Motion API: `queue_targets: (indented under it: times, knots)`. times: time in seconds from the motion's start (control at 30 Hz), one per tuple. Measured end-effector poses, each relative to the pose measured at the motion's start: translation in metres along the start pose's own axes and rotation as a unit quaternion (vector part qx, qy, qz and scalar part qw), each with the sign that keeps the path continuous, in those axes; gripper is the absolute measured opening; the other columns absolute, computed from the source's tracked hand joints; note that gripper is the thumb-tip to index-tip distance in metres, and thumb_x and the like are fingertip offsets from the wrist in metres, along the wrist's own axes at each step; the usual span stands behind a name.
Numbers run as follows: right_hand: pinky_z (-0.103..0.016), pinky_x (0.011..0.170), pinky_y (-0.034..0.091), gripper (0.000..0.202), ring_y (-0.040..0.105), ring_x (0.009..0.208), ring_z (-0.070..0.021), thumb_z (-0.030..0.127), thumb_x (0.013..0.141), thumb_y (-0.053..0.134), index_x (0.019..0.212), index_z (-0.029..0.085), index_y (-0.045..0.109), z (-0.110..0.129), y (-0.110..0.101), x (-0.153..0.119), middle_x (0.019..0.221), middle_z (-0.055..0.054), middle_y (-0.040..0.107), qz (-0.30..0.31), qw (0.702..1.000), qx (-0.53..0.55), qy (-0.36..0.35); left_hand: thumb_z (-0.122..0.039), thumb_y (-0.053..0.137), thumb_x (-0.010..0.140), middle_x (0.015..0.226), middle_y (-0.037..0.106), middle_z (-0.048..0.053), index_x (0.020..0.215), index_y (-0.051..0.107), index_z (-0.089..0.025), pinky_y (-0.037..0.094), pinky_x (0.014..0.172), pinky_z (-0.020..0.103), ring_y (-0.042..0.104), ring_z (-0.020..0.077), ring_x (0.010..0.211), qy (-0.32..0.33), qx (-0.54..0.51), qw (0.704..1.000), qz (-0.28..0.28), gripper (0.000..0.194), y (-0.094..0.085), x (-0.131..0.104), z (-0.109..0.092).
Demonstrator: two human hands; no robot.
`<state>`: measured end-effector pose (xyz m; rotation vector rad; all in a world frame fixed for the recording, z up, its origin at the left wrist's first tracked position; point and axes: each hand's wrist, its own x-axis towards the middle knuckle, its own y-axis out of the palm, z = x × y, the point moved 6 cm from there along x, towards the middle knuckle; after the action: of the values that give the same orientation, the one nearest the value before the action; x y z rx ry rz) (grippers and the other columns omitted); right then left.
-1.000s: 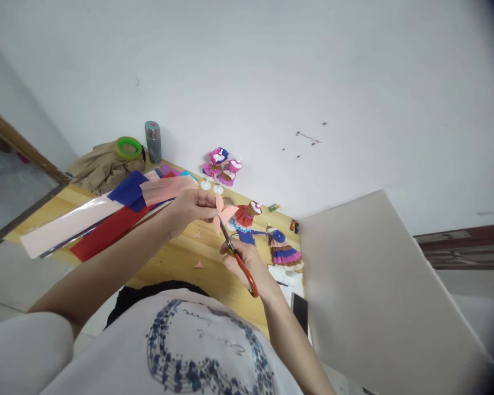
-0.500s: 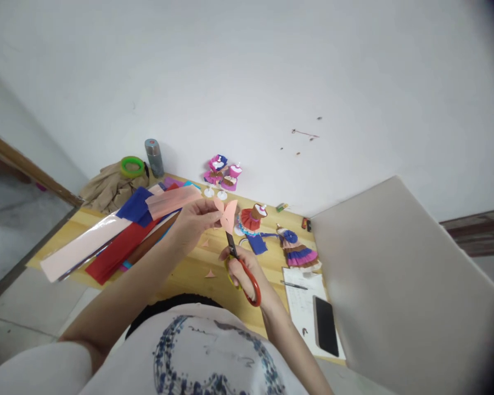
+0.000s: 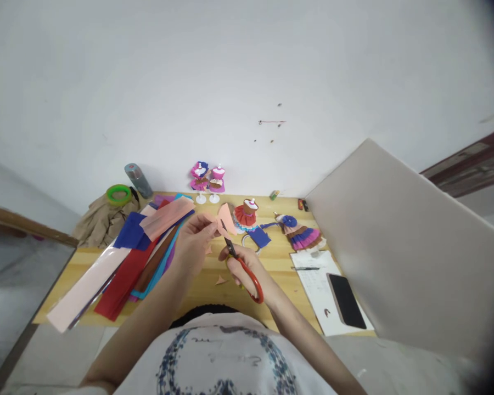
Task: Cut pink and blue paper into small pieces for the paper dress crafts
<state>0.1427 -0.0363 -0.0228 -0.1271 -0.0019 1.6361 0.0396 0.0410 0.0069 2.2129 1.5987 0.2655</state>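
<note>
Between its pinched fingertips my left hand (image 3: 195, 237) holds a cut piece of peach paper (image 3: 226, 219) above the wooden table (image 3: 189, 296). My right hand (image 3: 245, 267) is wrapped round the scissors (image 3: 253, 282), which have red and yellow handles. The dark blades point up and meet the lower edge of the peach piece; how far they are apart is too small to tell. A small peach scrap (image 3: 220, 280) lies on the table below the hands.
Coloured paper strips (image 3: 123, 280) lie at left, near a flask (image 3: 139, 180) and green tape (image 3: 118, 195). Small dress forms (image 3: 217, 181) stand behind. At right are a layered paper dress (image 3: 302, 236), a phone (image 3: 346, 300) on paper sheets (image 3: 313, 285) and a panel (image 3: 403, 236).
The camera view has turned and shifted. The peach piece has tilted in my left hand, and the scissor blades now lie across its lower part. Both hands keep their hold.
</note>
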Motion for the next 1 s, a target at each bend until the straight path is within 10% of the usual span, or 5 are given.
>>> queue_targets:
  times: [1.0]
  knots:
    - [-0.022,0.050,0.028,0.023,0.034,0.049,-0.0088,0.040,0.079,0.058,0.074,0.017,0.057,-0.004,-0.013,-0.003,0.053,0.007,0.036,-0.052,0.993,-0.082,-0.064,-0.028,0.086,0.055,0.057,0.061,-0.001,0.054,0.058,-0.016,0.048,0.064,0.026,0.063,0.0123,0.061,-0.039,-0.002,0.999,0.024,0.030,0.008,0.005,0.005]
